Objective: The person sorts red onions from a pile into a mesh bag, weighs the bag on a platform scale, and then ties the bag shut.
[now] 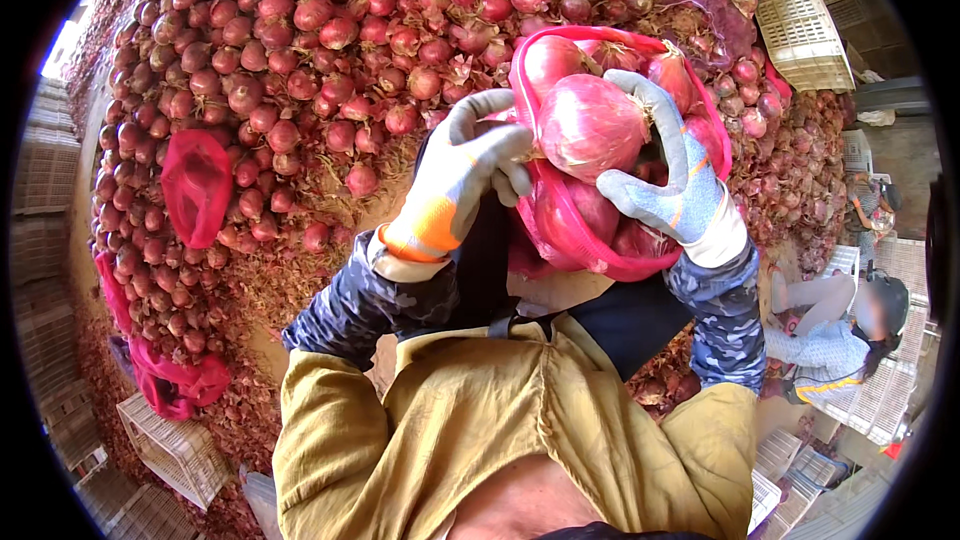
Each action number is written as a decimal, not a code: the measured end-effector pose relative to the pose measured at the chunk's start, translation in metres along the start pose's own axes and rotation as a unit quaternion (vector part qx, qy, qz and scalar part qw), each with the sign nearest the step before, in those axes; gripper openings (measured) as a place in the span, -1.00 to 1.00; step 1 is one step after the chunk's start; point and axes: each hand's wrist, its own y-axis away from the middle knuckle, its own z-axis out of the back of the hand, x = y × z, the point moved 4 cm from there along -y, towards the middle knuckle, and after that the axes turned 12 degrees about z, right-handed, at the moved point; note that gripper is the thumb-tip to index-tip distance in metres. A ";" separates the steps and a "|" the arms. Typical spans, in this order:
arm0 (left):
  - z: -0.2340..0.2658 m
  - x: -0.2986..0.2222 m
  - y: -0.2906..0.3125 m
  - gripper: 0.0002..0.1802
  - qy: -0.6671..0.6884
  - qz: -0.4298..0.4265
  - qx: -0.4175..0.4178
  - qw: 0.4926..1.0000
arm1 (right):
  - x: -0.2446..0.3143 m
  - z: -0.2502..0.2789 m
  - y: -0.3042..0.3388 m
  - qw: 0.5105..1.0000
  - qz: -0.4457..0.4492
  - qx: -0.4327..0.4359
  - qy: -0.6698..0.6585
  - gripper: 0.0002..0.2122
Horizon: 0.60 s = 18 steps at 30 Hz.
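A pink mesh bag (622, 267) filled with red onions stands upright between my knees, its mouth spread wide. My right hand (672, 185), in a grey and light blue glove, curves its thumb and fingers round the right side of a large red onion (592, 128) at the top of the bag. On the left, my left hand (455, 175), in a grey and orange glove, has its fingers curled in at the bag's rim, close to that onion. What lies between those fingers is mostly hidden.
A wide heap of red onions (300, 50) fills the far side and left. Loose pink mesh bags (196, 190) lie on it. Pale plastic crates stand at the lower left (180, 450) and upper right (800, 25). A person (830, 355) sits at the right among crates.
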 end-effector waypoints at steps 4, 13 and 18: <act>0.004 -0.001 -0.027 -0.59 -0.044 0.004 -0.056 0.997 | -0.008 -0.006 0.000 0.998 0.024 -0.033 0.046 -0.17; -0.001 -0.064 -0.003 -0.78 -0.432 -0.303 -0.093 0.844 | 0.006 -0.014 -0.004 0.979 0.075 -0.032 0.184 -0.20; -0.033 -0.080 0.008 -0.71 -0.327 -0.243 -0.030 0.913 | 0.014 -0.022 -0.010 0.939 0.111 0.054 0.320 -0.21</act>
